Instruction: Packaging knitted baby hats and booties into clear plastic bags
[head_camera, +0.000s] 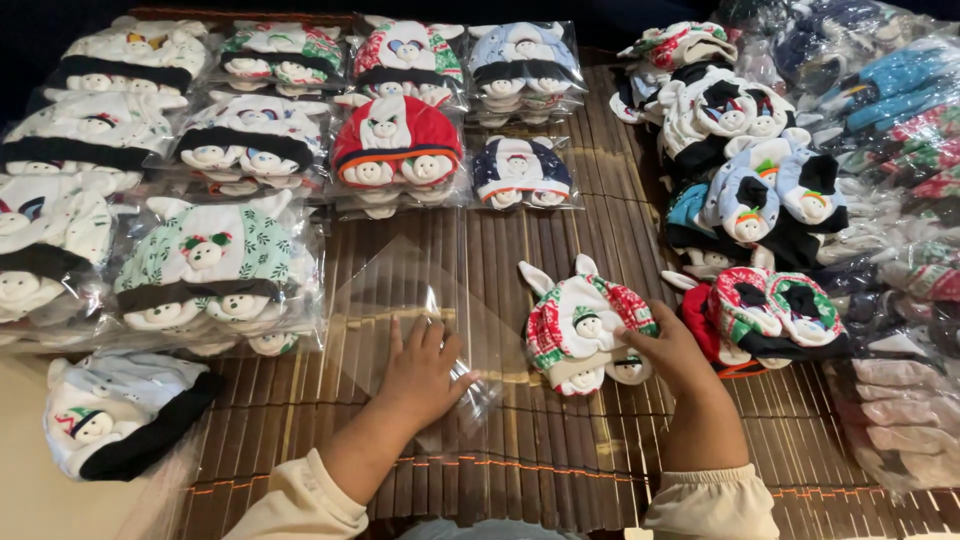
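My left hand (422, 372) lies flat, fingers spread, on a clear plastic bag (400, 290) spread over the dark bamboo mat (560, 450). My right hand (672, 350) grips the right edge of a small knitted baby hat (575, 322), white with red and green patches, little ears and bear faces along its brim. The hat rests on the mat just right of the bag.
Bagged hats in rows fill the mat's far and left side (398, 150). A loose pile of unbagged hats (745, 190) sits to the right, with a red and green one (765, 315) beside my right hand. Packaged garments (900, 130) stack at far right. A white hat (120, 410) lies near left.
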